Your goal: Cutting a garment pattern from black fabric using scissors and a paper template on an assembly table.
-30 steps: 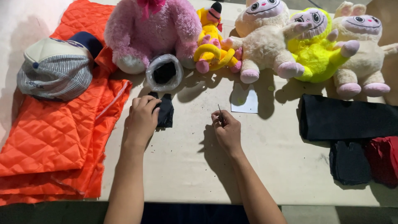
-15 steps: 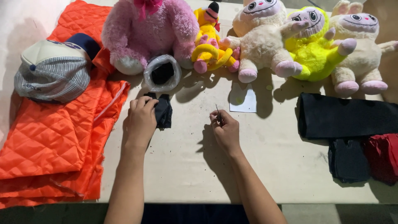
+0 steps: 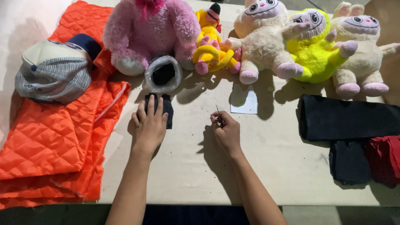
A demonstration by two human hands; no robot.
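Observation:
My left hand (image 3: 149, 125) lies flat, fingers spread, on a small black fabric piece (image 3: 166, 106) on the pale table (image 3: 266, 166). A clear plastic bag (image 3: 163, 74) with dark contents sits just beyond it. My right hand (image 3: 225, 131) rests on the table to the right, fingertips pinched on a thin needle (image 3: 218, 111) that points up and away. A small white paper (image 3: 245, 100) lies just past the right hand.
Orange quilted fabric (image 3: 54, 137) covers the left side, with a striped cap (image 3: 54, 71) on it. Several plush toys line the back: a pink bear (image 3: 150, 29), a yellow one (image 3: 210, 46), cream ones (image 3: 262, 37). Black cloth (image 3: 346, 118), dark pieces and red cloth (image 3: 385, 158) lie at right.
My left hand has opened and flattened onto the black fabric piece. My right hand stays in place with the needle.

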